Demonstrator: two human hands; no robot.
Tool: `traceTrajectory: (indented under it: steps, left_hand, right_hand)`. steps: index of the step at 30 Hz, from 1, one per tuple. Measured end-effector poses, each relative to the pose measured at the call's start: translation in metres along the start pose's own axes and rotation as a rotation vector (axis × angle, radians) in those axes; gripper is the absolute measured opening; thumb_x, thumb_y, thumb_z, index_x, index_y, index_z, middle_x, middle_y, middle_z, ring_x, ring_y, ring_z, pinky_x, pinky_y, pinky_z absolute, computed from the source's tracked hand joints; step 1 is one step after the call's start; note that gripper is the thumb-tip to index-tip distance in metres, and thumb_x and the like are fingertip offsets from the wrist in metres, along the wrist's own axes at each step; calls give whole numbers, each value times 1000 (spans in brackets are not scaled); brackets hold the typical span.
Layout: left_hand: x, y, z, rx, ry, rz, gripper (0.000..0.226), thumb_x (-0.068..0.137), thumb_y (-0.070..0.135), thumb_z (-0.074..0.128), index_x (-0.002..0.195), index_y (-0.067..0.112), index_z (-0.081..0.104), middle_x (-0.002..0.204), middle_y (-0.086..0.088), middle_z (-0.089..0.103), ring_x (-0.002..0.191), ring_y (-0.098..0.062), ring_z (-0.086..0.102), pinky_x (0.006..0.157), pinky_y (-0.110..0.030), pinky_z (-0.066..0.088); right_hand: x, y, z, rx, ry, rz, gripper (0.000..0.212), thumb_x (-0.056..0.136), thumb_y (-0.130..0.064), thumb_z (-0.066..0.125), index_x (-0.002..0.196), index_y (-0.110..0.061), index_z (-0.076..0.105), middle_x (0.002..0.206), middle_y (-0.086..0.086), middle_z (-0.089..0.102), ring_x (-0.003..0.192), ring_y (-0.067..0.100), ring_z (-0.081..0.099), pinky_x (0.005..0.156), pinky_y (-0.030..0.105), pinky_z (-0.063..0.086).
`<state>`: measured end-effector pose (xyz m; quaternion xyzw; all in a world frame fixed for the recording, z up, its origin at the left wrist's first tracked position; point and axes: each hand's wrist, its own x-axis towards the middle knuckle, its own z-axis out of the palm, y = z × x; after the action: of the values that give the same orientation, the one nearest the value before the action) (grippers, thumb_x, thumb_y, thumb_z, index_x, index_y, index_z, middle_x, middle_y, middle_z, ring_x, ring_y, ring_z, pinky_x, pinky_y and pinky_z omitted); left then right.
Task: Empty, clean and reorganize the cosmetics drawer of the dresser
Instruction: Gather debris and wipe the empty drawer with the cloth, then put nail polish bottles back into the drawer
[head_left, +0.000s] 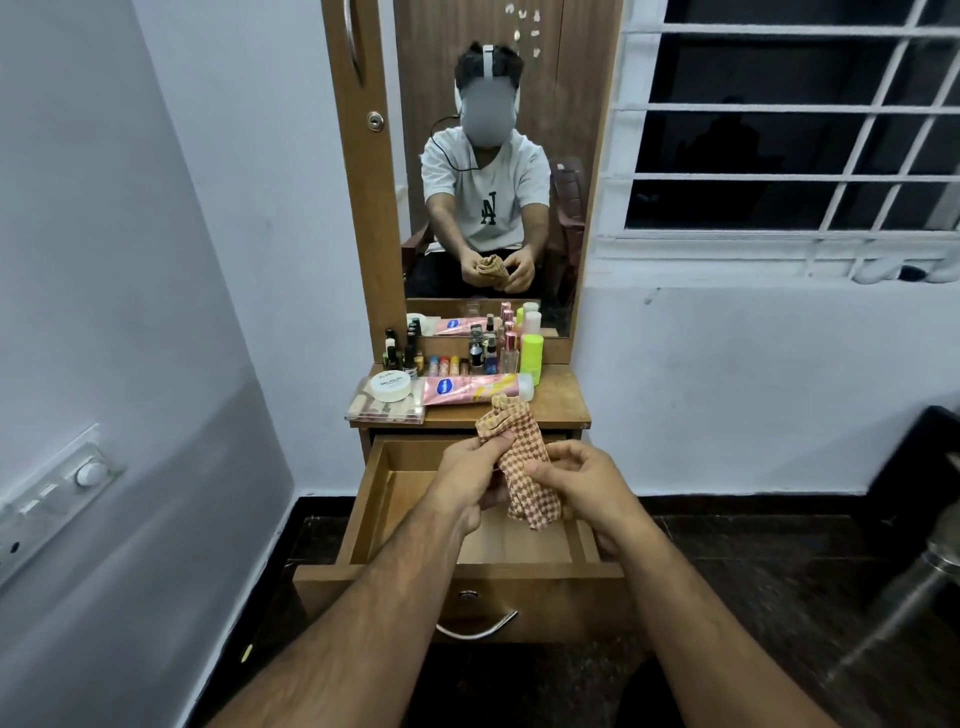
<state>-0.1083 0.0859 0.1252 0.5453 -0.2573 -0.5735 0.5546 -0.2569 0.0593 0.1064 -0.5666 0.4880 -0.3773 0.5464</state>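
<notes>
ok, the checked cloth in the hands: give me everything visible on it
The cloth is soft woven fabric in a small brown-and-cream check, bunched into a loose roll, not spread flat. It is held in the air above the open drawer, tilted, its upper end toward the dresser top. The left hand grips the upper part, the right hand the lower. It touches nothing else.

Wooden dresser top (563, 402), carrying: pink tube (470, 388) lying flat, front centre; white round jar (389, 387) on flat packet (384, 408), left; small bottles (447, 358) in row at back; lime-green container (531, 358) upright, back right.
</notes>
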Motion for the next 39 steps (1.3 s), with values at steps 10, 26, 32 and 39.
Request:
traceTrajectory:
  steps: [10, 26, 32, 39]
  left_hand:
    - [48, 13, 47, 306, -194, 58, 23, 91, 2, 61, 111, 13, 63, 97, -6, 71, 78, -15, 69, 59, -25, 59]
    - [161, 14, 111, 799, 163, 487, 41, 94, 16, 61, 135, 22, 59, 132, 4, 62, 114, -15, 59, 97, -34, 51]
    - [171, 3, 112, 1107, 185, 613, 29, 97, 11, 52, 117, 23, 69, 108, -1, 70, 101, -20, 63, 81, -28, 48]
    - [178, -6, 106, 1514, 16, 717, 31, 90, -1, 54, 117, 10, 64, 118, -7, 59, 106, -24, 60, 87, -35, 48]
  right_hand:
    - [60, 12, -30, 143, 300, 4, 19, 79, -7, 81, 90, -7, 65, 83, 11, 75, 77, 26, 74, 75, 45, 61]
    - [207, 2, -68, -113, 438, 47, 11, 83, -18, 76, 77, -15, 67, 84, 7, 73, 81, 27, 72, 75, 50, 61]
    - [224, 3, -71, -445, 410, 38, 33, 83, -25, 77, 113, -11, 71, 112, 6, 71, 104, 25, 65, 87, 37, 54]
    - [229, 7, -73, -513, 325, 33, 36, 92, -25, 66, 125, -11, 67, 128, 9, 66, 111, 29, 63, 92, 41, 54]
